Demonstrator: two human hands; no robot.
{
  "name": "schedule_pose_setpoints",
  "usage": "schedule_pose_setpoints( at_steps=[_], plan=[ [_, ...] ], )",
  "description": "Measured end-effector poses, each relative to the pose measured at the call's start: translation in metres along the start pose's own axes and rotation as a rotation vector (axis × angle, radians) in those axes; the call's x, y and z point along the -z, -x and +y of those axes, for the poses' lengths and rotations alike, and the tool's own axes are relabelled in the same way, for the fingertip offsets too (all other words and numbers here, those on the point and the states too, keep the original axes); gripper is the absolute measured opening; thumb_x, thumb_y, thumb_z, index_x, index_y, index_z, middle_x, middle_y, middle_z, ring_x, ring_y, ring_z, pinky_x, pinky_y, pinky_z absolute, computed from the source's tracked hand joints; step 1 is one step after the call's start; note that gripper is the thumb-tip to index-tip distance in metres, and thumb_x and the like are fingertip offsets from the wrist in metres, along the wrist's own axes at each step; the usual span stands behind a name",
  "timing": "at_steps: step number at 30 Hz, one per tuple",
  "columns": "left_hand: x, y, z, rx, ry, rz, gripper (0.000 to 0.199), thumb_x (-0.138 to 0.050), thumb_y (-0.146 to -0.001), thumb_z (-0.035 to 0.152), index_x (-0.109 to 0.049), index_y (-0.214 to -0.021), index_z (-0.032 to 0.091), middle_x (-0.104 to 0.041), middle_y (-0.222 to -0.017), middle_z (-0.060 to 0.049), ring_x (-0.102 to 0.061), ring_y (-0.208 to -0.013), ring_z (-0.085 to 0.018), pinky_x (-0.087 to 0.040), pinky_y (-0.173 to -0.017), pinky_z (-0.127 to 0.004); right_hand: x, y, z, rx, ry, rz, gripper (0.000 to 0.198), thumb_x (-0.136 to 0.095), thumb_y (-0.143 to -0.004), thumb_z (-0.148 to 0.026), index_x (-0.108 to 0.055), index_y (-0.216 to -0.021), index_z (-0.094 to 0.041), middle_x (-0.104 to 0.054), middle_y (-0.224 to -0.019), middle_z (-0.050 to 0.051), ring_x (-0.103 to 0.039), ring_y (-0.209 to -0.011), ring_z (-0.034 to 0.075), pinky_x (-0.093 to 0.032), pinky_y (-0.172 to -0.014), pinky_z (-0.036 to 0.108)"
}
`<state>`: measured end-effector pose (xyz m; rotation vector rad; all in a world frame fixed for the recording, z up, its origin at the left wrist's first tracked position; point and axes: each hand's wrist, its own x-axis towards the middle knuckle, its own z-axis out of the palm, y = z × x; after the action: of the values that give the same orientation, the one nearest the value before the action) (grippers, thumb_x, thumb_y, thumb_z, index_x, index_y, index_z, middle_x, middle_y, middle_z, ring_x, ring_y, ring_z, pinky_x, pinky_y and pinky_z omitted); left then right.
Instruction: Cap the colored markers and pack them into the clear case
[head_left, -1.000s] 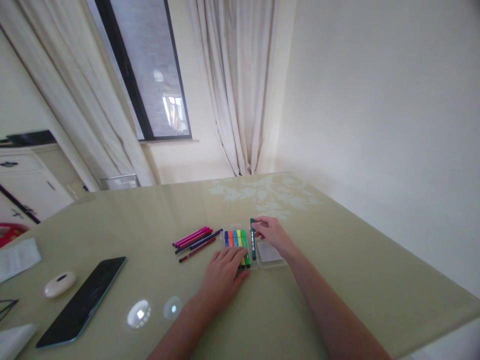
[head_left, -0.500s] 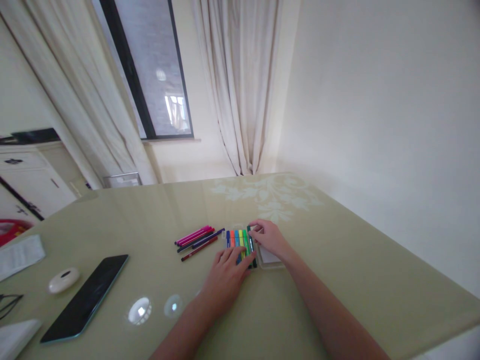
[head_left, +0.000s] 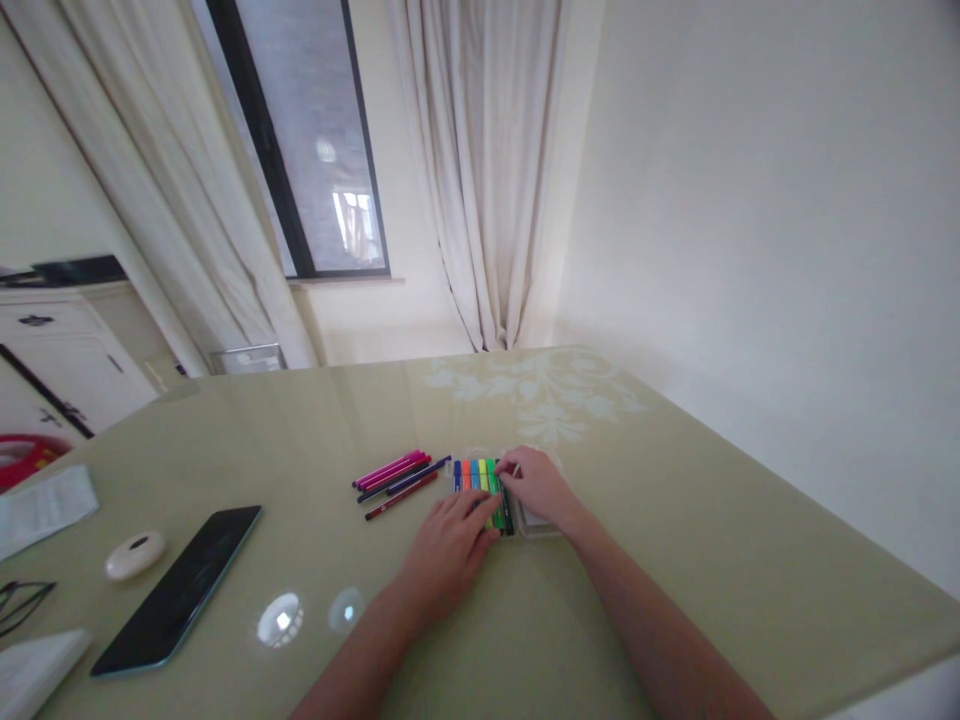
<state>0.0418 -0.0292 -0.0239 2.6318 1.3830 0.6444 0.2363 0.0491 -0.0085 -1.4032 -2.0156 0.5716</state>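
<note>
A clear plastic case lies open on the table, with several markers side by side in blue, orange, light blue, yellow and green. A dark green marker sits at the row's right edge. My left hand lies over the near ends of the row, fingers stretched out and resting on the markers. My right hand is closed, thumb and forefinger together at the dark marker's far end, which they partly hide. Beneath this hand is the clear lid. Loose pink, dark blue and dark red markers lie left of the case.
On the left are a black tablet, a white rounded device, a pale cloth or packet, a dark cable and a white object. The table meets a wall along its right side.
The dark green marker has gone lower into the row beside the green one. My right thumb and forefinger have closed together over its far end. My left fingers have drawn slightly back.
</note>
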Motion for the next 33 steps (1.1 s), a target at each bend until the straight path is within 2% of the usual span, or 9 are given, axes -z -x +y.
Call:
schedule_pose_setpoints(
  at_steps=[2, 6, 10, 14, 18, 21, 24, 27, 33],
  plan=[
    [0.010, -0.002, -0.009, 0.117, -0.012, 0.054, 0.033, -0.043, -0.105, 0.027, -0.061, -0.132, 0.022, -0.064, -0.130, -0.010, -0.059, -0.118, -0.025, -0.046, -0.101, -0.040, 0.003, 0.001, 0.000, -0.006, 0.021, 0.003, 0.020, -0.063, -0.080, -0.010, -0.080, -0.084, -0.021, -0.075, -0.083, 0.005, -0.065, -0.075, 0.018, -0.047, -0.073, 0.029],
    [0.031, 0.000, -0.030, 0.453, -0.255, 0.148, 0.025, -0.045, -0.102, 0.023, -0.067, -0.112, 0.019, -0.067, -0.117, -0.012, -0.059, -0.111, -0.030, -0.045, -0.095, -0.044, 0.007, -0.001, 0.004, -0.040, 0.060, 0.054, 0.019, -0.062, -0.084, -0.012, -0.079, -0.089, -0.019, -0.075, -0.088, 0.007, -0.065, -0.080, 0.020, -0.046, -0.076, 0.030],
    [0.039, 0.007, -0.045, 0.582, -0.390, 0.102, 0.019, -0.051, -0.099, 0.026, -0.068, -0.106, 0.019, -0.064, -0.114, -0.012, -0.057, -0.107, -0.031, -0.045, -0.091, -0.043, 0.010, -0.002, 0.008, -0.082, 0.067, 0.125, 0.018, -0.060, -0.088, -0.016, -0.078, -0.091, -0.019, -0.076, -0.090, 0.007, -0.066, -0.080, 0.020, -0.045, -0.077, 0.032],
    [0.037, 0.008, -0.049, 0.581, -0.396, 0.049, 0.020, -0.052, -0.099, 0.030, -0.068, -0.102, 0.019, -0.063, -0.116, -0.012, -0.056, -0.109, -0.030, -0.044, -0.091, -0.042, 0.014, -0.004, 0.007, -0.102, -0.004, 0.196, 0.017, -0.059, -0.090, -0.019, -0.076, -0.090, -0.021, -0.077, -0.089, 0.006, -0.067, -0.077, 0.020, -0.046, -0.075, 0.032],
    [0.035, 0.003, -0.044, 0.571, -0.323, 0.108, 0.019, -0.049, -0.099, 0.027, -0.066, -0.100, 0.017, -0.065, -0.115, -0.014, -0.057, -0.110, -0.031, -0.044, -0.094, -0.045, 0.013, -0.002, -0.005, -0.078, -0.125, 0.235, 0.018, -0.059, -0.091, -0.024, -0.075, -0.085, -0.020, -0.076, -0.082, 0.006, -0.066, -0.074, 0.020, -0.046, -0.072, 0.031],
    [0.031, -0.002, -0.033, 0.511, 0.000, 0.188, 0.021, -0.042, -0.102, 0.029, -0.061, -0.101, 0.019, -0.069, -0.107, -0.012, -0.062, -0.102, -0.028, -0.048, -0.089, -0.041, 0.008, 0.002, -0.018, -0.012, -0.272, 0.147, 0.020, -0.062, -0.092, -0.034, -0.075, -0.087, -0.020, -0.074, -0.080, 0.004, -0.065, -0.073, 0.019, -0.047, -0.070, 0.030],
    [0.025, -0.004, -0.016, 0.386, 0.288, 0.246, 0.022, -0.039, -0.104, 0.034, -0.057, -0.103, 0.021, -0.069, -0.103, -0.009, -0.065, -0.095, -0.026, -0.050, -0.084, -0.039, 0.003, 0.006, -0.029, 0.038, -0.460, -0.050, 0.027, -0.069, -0.089, -0.045, -0.076, -0.093, -0.020, -0.074, -0.080, 0.003, -0.065, -0.071, 0.018, -0.048, -0.068, 0.029],
    [0.021, -0.004, -0.002, 0.318, 0.382, 0.277, 0.023, -0.041, -0.104, 0.040, -0.056, -0.103, 0.022, -0.068, -0.099, -0.007, -0.064, -0.090, -0.025, -0.050, -0.080, -0.037, 0.003, 0.008, -0.035, 0.065, -0.660, -0.166, 0.032, -0.072, -0.086, -0.050, -0.076, -0.088, -0.018, -0.073, -0.079, 0.002, -0.064, -0.070, 0.017, -0.050, -0.068, 0.029],
    [0.018, -0.002, 0.003, 0.297, 0.470, 0.268, 0.025, -0.042, -0.105, 0.044, -0.056, -0.104, 0.023, -0.067, -0.093, -0.004, -0.064, -0.083, -0.022, -0.049, -0.075, -0.032, 0.006, 0.008, -0.039, 0.011, -0.826, -0.149, 0.030, -0.077, -0.081, -0.045, -0.075, -0.092, -0.017, -0.074, -0.084, 0.003, -0.066, -0.076, 0.017, -0.050, -0.072, 0.029]
  ],
)
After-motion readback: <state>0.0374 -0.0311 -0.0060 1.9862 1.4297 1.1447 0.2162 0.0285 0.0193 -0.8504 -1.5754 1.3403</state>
